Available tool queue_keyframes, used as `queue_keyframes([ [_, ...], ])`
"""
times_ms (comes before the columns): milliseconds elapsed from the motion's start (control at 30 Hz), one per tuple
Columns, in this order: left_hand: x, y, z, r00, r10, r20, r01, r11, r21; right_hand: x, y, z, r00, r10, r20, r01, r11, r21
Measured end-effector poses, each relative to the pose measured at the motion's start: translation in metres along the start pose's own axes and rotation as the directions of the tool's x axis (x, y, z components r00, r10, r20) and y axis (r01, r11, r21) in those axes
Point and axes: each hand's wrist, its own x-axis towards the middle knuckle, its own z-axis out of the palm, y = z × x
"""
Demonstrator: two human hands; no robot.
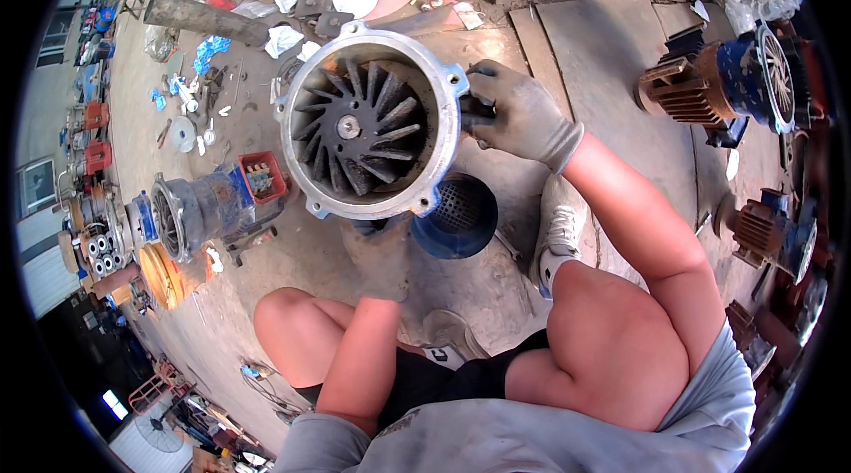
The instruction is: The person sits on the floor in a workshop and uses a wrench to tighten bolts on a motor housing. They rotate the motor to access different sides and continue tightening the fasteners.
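No text, label or number is legible. The white sock (437, 354) bears a dark mark, unreadably small.

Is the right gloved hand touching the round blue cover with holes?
Apart. The head view shows floor between the right hand and the round blue cover.

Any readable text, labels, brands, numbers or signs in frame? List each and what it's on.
None readable.
Grey shirt: dark print, too blurred to read.
Dark mark at one ankle: too small to make out as text.
Round metal casing: no lettering discernible.
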Motion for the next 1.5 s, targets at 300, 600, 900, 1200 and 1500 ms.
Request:
queue_keyframes([
  [300, 0.021, -0.024, -0.007, 0.797, 0.567, 0.208, -0.561, 0.57, 0.601, 0.026, 0.001, -0.016, 0.936, 0.133, 0.327, -0.096, 0.987, -0.127],
  [600, 0.023, -0.024, -0.004, 0.836, 0.515, 0.19, -0.542, 0.72, 0.433, 0.02, 0.017, -0.003, 0.958, 0.03, 0.286, 0.002, 0.994, -0.108],
  [900, 0.025, -0.021, -0.003, 0.89, 0.366, 0.273, -0.449, 0.81, 0.378, 0.016, 0.021, -0.002, 0.974, -0.009, 0.225, 0.018, 0.999, -0.041],
  [1200, 0.023, -0.018, -0.004, 0.983, 0.16, 0.09, -0.157, 0.987, -0.044, 0.009, 0.001, -0.008, 0.995, -0.03, 0.098, 0.03, 1.0, 0.0],
  [1500, 0.015, -0.011, -0.003, 0.999, 0.041, 0.033, -0.035, 0.983, -0.181, 0.008, -0.004, -0.002, 0.999, 0.005, 0.049, -0.007, 0.999, 0.035],
])
